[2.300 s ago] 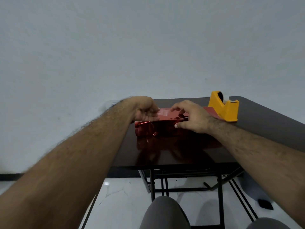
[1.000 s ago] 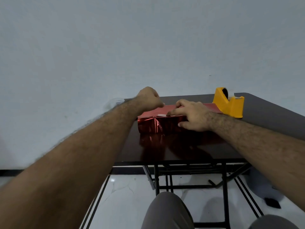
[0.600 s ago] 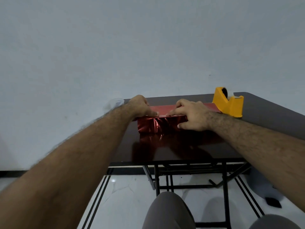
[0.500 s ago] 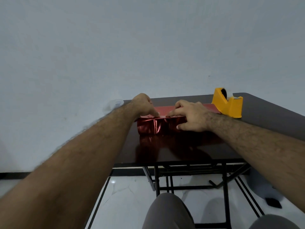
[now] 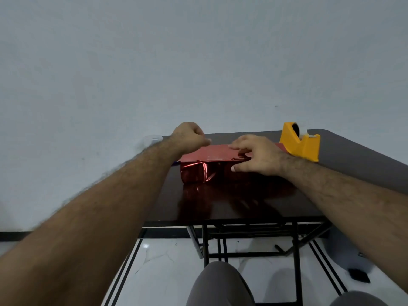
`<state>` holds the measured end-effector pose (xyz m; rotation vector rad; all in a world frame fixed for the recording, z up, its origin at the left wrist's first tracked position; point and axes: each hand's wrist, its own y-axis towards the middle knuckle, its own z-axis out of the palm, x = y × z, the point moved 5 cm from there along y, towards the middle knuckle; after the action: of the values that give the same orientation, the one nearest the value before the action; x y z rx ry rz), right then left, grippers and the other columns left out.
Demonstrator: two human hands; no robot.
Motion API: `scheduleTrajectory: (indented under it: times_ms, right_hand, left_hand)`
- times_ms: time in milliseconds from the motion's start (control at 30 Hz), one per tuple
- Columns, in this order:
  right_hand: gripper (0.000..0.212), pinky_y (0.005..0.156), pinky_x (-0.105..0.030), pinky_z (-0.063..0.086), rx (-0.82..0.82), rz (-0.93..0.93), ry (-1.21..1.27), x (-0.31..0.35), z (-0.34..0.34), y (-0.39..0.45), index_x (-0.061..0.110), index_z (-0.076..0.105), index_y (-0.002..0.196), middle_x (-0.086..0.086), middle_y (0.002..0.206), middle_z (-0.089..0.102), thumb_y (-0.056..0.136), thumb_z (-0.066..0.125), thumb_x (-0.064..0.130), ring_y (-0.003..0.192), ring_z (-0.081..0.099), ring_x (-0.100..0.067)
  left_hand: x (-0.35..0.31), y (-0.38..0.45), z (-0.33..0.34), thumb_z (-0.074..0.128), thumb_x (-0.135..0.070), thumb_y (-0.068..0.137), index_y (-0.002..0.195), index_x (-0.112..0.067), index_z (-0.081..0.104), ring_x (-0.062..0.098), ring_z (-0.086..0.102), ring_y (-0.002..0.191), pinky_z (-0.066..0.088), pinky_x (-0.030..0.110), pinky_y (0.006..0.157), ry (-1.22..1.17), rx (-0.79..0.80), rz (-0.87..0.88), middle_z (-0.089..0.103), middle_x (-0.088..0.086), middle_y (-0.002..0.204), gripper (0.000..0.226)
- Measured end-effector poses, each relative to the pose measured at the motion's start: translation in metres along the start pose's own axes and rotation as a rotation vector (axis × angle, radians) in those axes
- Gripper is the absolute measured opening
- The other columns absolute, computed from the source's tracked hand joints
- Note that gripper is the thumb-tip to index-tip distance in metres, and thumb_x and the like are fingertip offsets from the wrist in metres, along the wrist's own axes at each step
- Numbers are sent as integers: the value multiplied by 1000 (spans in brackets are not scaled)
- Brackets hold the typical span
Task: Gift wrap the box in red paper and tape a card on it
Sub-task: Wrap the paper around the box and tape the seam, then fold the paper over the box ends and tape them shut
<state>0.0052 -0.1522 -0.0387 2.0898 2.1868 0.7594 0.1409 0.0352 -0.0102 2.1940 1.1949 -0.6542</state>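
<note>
On the box top, left hand [image 5: 190, 136]: it hangs over the 10 o'clock corner of the box. Its fingers are curled tight into a fist. It may pinch a bit of tape, but that is too small to tell.
Right hand [image 5: 257, 155]: it lies on the 3 o'clock half of the box. The fingers are spread flat on top and the thumb presses the front side. It pins the paper down and holds nothing.
Box [image 5: 213, 161]: it sits in the middle of the tabletop, wrapped in shiny red paper. The top looks smooth. The front side is crinkled, with a folded flap near the 9 o'clock end.
Card: I cannot see one on the box or anywhere else.
Tape holder [image 5: 300, 145]: it is yellow and stands just beside the box, at 2 o'clock from it.
Tabletop [image 5: 357, 155]: it is dark and glossy, and the red paper shows in it like a mirror.
What could go wrong, flap: if the right hand lifts too soon, I think the shiny paper could spring open, because it is stiff and slippery.
What could go wrong, tape: tape put down on a wrinkle may not stick well and could peel off.
What could go wrong, tear: a hard push on the crinkled corner could rip the thin paper.
What could go wrong, slide: the box could slip on the glossy top if only one hand pushes it sideways.
</note>
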Motion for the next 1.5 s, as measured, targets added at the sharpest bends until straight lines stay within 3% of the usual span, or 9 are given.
scheduleTrajectory:
  times_ms: [233, 467, 633, 767, 933, 1100, 1267, 1367, 1500]
  right_hand:
    - [81, 122, -46, 33, 45, -101, -450, -16, 13, -16, 36, 42, 160, 12, 165, 43, 90, 59, 74, 153, 36, -13]
    - [87, 123, -50, 30, -11, -86, -444, -24, 21, -23, 36, 42, 160, 12, 163, 45, 86, 32, 81, 152, 38, -17]
    - [77, 116, -53, 37, -76, -136, -445, -19, 23, -21, 40, 50, 153, 8, 159, 50, 87, 41, 77, 145, 46, -23]
    - [67, 112, -50, 40, -93, -149, -431, -11, 24, -16, 39, 59, 147, 11, 151, 59, 89, 51, 72, 140, 52, -21]
    - [52, 116, -47, 36, -149, -66, -302, -6, 13, -15, 37, 74, 131, 17, 150, 60, 87, 74, 63, 141, 49, -17]
    - [83, 114, -46, 39, -219, -120, -490, 2, 8, -22, 28, 71, 135, 10, 146, 64, 77, 60, 86, 135, 56, -19]
    - [113, 114, -47, 42, -273, -201, -471, 8, 16, -30, 23, 37, 161, -1, 146, 58, 68, 78, 71, 133, 54, -25]
    - [94, 111, -39, 45, -411, -147, -246, 9, 1, -23, 17, 48, 153, -3, 141, 62, 67, 83, 32, 128, 58, -27]
    - [72, 94, -27, 55, -528, 19, 307, 0, -33, -8, 26, 66, 131, 9, 117, 72, 64, 92, 26, 108, 67, -11]
  left_hand:
    - [-22, -12, 41, 84, -83, 57, 169, -42, 3, 21, 11, 164, 5, 59, 130, 687, 387, 362, 20, -7, 176, 144]
    - [-6, -7, 59, 23, -102, 79, 162, -43, -26, 19, -22, 162, -15, 72, 122, 923, 427, 407, -23, -6, 175, 113]
    - [-13, -14, 56, 13, -103, 78, 165, -30, -25, 16, -22, 162, -17, 70, 122, 953, 298, 570, -24, -6, 175, 120]
    - [0, -20, 49, 42, -100, 78, 167, -32, -20, 17, -9, 165, -11, 66, 127, 839, 352, 474, -12, -2, 178, 128]
    - [2, -13, 36, 82, -77, 68, 167, -38, -13, 30, 39, 153, 17, 61, 128, 716, 365, 323, 43, 7, 166, 142]
    - [-9, -6, 37, 96, -61, 54, 166, -44, -9, 32, 51, 140, 46, 50, 115, 524, 434, 201, 44, 8, 162, 154]
    - [-35, 6, 21, 90, -62, 51, 163, -53, -6, 32, 64, 122, 55, 52, 106, 302, 454, 78, 56, 6, 148, 148]
    - [-57, 11, 0, 83, -75, 56, 164, -54, 2, 31, 59, 131, 49, 50, 113, 245, 448, 39, 49, 2, 157, 137]
    - [-84, 15, -44, 33, -110, 68, 155, -40, 45, 28, 52, 143, 33, 55, 123, -38, 323, 44, 52, 1, 160, 112]
